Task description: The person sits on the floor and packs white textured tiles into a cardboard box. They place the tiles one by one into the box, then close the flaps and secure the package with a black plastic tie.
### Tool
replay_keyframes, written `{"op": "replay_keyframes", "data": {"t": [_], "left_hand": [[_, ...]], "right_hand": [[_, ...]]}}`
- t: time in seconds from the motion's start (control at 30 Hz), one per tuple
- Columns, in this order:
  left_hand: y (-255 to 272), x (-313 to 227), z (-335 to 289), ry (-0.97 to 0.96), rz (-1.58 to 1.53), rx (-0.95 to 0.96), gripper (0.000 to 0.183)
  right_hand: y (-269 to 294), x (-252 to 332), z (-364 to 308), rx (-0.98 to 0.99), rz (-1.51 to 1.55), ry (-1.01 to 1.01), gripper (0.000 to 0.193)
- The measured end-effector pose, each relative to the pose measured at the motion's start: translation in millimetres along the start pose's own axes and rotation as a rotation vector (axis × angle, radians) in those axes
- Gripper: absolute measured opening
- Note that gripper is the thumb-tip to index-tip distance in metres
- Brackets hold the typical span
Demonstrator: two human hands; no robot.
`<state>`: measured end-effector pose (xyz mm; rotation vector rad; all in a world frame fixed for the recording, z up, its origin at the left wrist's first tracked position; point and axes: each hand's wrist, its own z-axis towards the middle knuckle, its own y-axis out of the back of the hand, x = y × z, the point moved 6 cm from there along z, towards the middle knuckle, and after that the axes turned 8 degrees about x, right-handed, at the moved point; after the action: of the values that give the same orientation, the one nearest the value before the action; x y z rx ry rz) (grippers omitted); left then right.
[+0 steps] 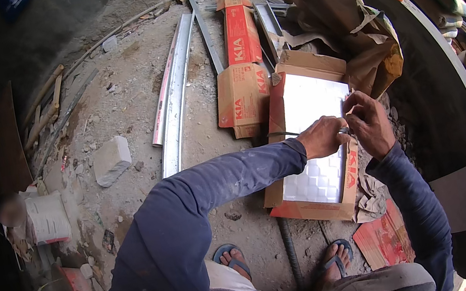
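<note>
Over the right part of an open cardboard box (pixel 312 211), my two hands meet with fingers almost touching. My left hand (pixel 324 136) is closed round something whose kind I cannot make out; a thin dark rod or cord (pixel 283 134) shows beside its wrist. At the box's right edge, my right hand (pixel 371 125) has thumb and fingers pinched together, and what lies between them is too small and covered to name. Inside the box lies a glossy white tile (pixel 316 184) with a pattern of raised squares, partly hidden under my hands.
Unfolded red and brown cartons (pixel 245 97) lie beyond the box. Long metal channels (pixel 179 99) stretch away on the left, near a white block (pixel 112 161). Crumpled brown paper (pixel 348 24) sits behind the box. A red cardboard piece (pixel 384 237) lies by my right foot (pixel 334 261).
</note>
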<state>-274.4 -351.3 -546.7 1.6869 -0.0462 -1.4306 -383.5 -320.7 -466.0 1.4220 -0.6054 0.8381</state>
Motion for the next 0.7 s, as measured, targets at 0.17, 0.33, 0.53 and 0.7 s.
{"op": "replay_keyframes", "data": {"t": [0.17, 0.33, 0.53, 0.7], "left_hand": [[-3.9, 5.6, 3.4, -0.093, -0.079, -0.104, 0.018], [-4.1, 26.0, 12.5, 0.046, -0.222, -0.035, 0.03], [-15.7, 13.2, 28.6, 0.117, -0.212, 0.021, 0.041], [-19.1, 6.0, 47.7, 0.077, -0.164, 0.003, 0.037]], "right_hand": [[-4.1, -15.7, 4.8, 0.223, 0.147, -0.07, 0.015], [22.1, -60.8, 5.9, 0.085, 0.167, 0.166, 0.044], [17.9, -142.8, -27.9, 0.231, 0.227, -0.216, 0.022], [26.4, -148.7, -42.9, 0.227, 0.355, -0.125, 0.039]]}}
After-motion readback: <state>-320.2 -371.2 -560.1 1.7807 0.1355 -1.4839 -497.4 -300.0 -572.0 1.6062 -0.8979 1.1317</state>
